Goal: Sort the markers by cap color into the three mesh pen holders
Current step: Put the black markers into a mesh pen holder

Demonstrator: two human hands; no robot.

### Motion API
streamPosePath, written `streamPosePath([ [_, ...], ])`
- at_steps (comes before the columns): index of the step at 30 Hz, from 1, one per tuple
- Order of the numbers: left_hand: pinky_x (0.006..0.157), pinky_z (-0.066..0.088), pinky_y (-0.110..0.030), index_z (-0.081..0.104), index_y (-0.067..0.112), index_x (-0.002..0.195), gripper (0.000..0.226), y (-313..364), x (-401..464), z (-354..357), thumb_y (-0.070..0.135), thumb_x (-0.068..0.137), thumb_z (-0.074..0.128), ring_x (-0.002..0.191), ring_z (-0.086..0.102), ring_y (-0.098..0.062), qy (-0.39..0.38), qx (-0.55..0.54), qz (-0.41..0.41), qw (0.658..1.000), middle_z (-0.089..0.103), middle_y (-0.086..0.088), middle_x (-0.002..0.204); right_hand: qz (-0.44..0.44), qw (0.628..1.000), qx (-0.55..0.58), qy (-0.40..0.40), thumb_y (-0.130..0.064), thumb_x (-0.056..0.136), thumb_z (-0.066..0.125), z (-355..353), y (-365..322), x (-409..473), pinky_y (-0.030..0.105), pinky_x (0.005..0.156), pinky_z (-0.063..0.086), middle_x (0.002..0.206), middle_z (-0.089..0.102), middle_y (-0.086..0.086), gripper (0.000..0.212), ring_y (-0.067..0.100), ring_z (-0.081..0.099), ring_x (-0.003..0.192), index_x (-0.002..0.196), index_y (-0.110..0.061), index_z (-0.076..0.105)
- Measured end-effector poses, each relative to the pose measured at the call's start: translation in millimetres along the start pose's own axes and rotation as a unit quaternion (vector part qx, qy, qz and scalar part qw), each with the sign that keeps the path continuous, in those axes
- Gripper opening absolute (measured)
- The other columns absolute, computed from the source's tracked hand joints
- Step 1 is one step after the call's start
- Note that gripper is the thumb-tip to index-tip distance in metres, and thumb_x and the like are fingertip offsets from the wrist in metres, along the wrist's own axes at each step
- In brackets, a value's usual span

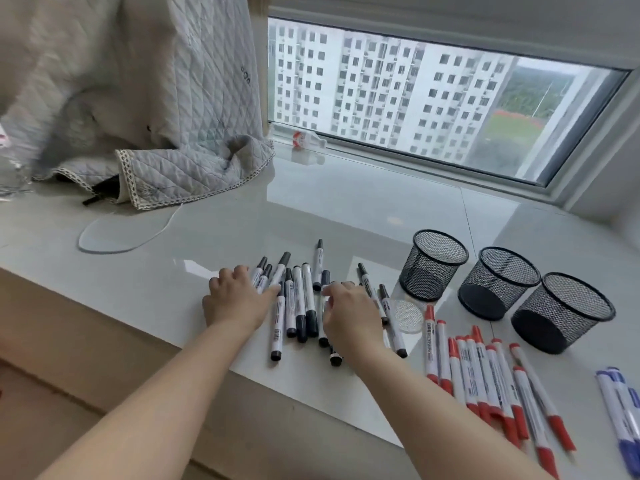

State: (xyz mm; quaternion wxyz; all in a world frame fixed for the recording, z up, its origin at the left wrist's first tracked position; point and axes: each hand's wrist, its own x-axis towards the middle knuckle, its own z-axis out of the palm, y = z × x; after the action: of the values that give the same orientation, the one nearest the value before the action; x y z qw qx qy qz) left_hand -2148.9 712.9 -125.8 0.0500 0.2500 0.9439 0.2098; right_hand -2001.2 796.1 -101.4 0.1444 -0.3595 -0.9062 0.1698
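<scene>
Several black-capped markers (301, 299) lie loose in the middle of the pale ledge. My left hand (239, 299) has its fingers curled over the left end of that bunch, thumb lying along one marker. My right hand (349, 317) curls its fingertips onto the markers at the right side of the bunch. Several red-capped markers (485, 375) lie in a row at the front right, and blue-capped markers (620, 403) sit at the far right edge. Three black mesh holders (433, 265) (498, 282) (564, 313) stand in a diagonal line on the right, with no markers visible in them.
A quilted grey cloth (173, 133) hangs over the back left of the ledge, with a white cable (138, 237) looping out from under it. A small bottle (308, 140) lies by the window frame. The ledge's front edge (242, 379) runs under my forearms.
</scene>
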Motion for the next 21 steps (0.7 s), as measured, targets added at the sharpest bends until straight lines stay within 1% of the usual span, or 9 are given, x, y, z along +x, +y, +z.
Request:
streamPosePath([
  [2, 0.096, 0.037, -0.04, 0.036, 0.014, 0.134, 0.073, -1.4, 4.4, 3.3, 0.064, 0.083, 0.045, 0.125, 0.036, -0.029, 0.005, 0.018, 0.003, 1.0, 0.039, -0.011, 0.136, -0.004, 1.0, -0.006, -0.009, -0.003, 0.089, 0.042, 6.5, -8.8, 4.1, 0.027, 0.089, 0.036, 0.124, 0.052, 0.005, 0.039, 0.022, 0.043, 0.116, 0.125, -0.016, 0.052],
  [4, 0.097, 0.036, -0.04, 0.039, 0.012, 0.132, 0.069, -4.2, 4.8, 7.0, 0.064, 0.085, 0.042, 0.123, 0.037, -0.029, 0.018, 0.033, 0.007, 0.999, 0.04, -0.011, 0.133, -0.009, 1.0, -0.024, -0.018, -0.006, 0.091, 0.043, 10.7, -16.6, 7.2, 0.031, 0.095, 0.035, 0.127, 0.047, 0.008, 0.037, 0.025, 0.04, 0.118, 0.126, -0.013, 0.049],
  [6, 0.096, 0.036, -0.038, 0.041, 0.011, 0.129, 0.066, -8.4, 5.4, 9.6, 0.062, 0.086, 0.04, 0.121, 0.039, -0.029, 0.034, 0.039, 0.014, 0.999, 0.042, -0.011, 0.131, -0.015, 0.997, -0.064, -0.033, -0.018, 0.095, 0.042, 13.8, -23.4, 10.3, 0.035, 0.098, 0.033, 0.129, 0.045, 0.011, 0.035, 0.029, 0.038, 0.117, 0.128, -0.009, 0.046],
  [9, 0.095, 0.037, -0.038, 0.042, 0.01, 0.126, 0.06, -14.5, 6.8, 9.3, 0.057, 0.089, 0.04, 0.119, 0.041, -0.03, 0.037, 0.046, 0.026, 0.998, 0.044, -0.012, 0.129, 0.013, 0.993, -0.103, -0.051, -0.038, 0.095, 0.04, 18.8, -31.2, 13.8, 0.038, 0.101, 0.033, 0.133, 0.041, 0.013, 0.048, 0.031, 0.035, 0.121, 0.131, -0.006, 0.041],
  [12, 0.096, 0.036, -0.038, 0.041, 0.011, 0.127, 0.057, -18.7, 9.5, 5.9, 0.054, 0.089, 0.041, 0.12, 0.04, -0.03, 0.016, 0.032, 0.026, 0.999, 0.042, -0.012, 0.13, 0.035, 0.99, -0.123, -0.055, -0.048, 0.092, 0.039, 27.2, -39.1, 16.8, 0.039, 0.1, 0.032, 0.131, 0.042, 0.014, 0.055, 0.031, 0.035, 0.121, 0.128, -0.006, 0.042],
  [15, 0.098, 0.035, -0.039, 0.035, 0.014, 0.13, 0.057, -18.7, 15.0, 0.2, 0.049, 0.087, 0.045, 0.123, 0.036, -0.029, -0.021, 0.007, 0.018, 1.0, 0.037, -0.01, 0.133, 0.052, 0.987, -0.144, -0.059, -0.049, 0.091, 0.035, 33.8, -46.5, 20.7, 0.039, 0.097, 0.032, 0.128, 0.044, 0.015, 0.059, 0.031, 0.036, 0.119, 0.128, -0.005, 0.041],
  [17, 0.098, 0.034, -0.04, 0.032, 0.016, 0.132, 0.061, -17.2, 19.5, -2.6, 0.049, 0.083, 0.048, 0.126, 0.032, -0.028, -0.042, 0.006, 0.013, 0.999, 0.034, -0.009, 0.134, 0.065, 0.984, -0.152, -0.063, -0.052, 0.09, 0.034, 37.5, -49.4, 23.8, 0.039, 0.097, 0.032, 0.128, 0.044, 0.016, 0.065, 0.031, 0.036, 0.119, 0.131, -0.003, 0.039],
  [21, 0.096, 0.035, -0.04, 0.036, 0.012, 0.129, 0.069, -16.1, 24.4, -1.7, 0.059, 0.081, 0.047, 0.125, 0.035, -0.027, -0.019, 0.045, 0.004, 0.999, 0.037, -0.009, 0.132, 0.07, 0.982, -0.167, -0.063, -0.056, 0.088, 0.037, 46.1, -54.3, 25.6, 0.037, 0.096, 0.032, 0.128, 0.041, 0.015, 0.074, 0.03, 0.035, 0.119, 0.136, 0.0, 0.03],
])
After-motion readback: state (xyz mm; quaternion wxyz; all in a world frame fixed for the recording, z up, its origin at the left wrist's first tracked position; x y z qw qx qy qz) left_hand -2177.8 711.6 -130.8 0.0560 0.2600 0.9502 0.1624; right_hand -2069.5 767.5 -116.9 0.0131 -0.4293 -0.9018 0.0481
